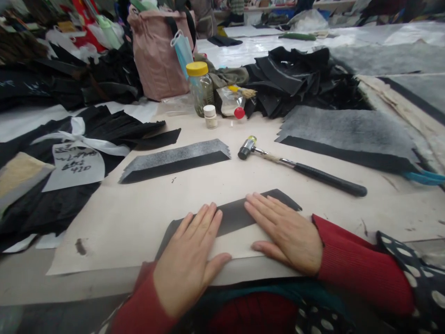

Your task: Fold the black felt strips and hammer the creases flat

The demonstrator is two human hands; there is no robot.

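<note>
A dark fabric strip (234, 216) lies slantwise on the pale sheet in front of me. My left hand (193, 253) rests flat across its left part, fingers stretched out and thumb apart. On the strip's right part lies my right hand (283, 229), also flat, its fingertips on the fabric and its thumb on the pale sheet. Neither hand grips anything. Beyond the hands is a hammer (302, 170) with a black handle, its head pointing left. A stack of grey-and-black strips (177, 160) lies further left.
A larger grey-and-black stack (347, 134) sits at right. Black fabric bundles, one with a handwritten paper tag (74, 164), cover the left. At the back stand a yellow-lidded jar (200, 90), a small white bottle (210, 117) and a pink bag (158, 55).
</note>
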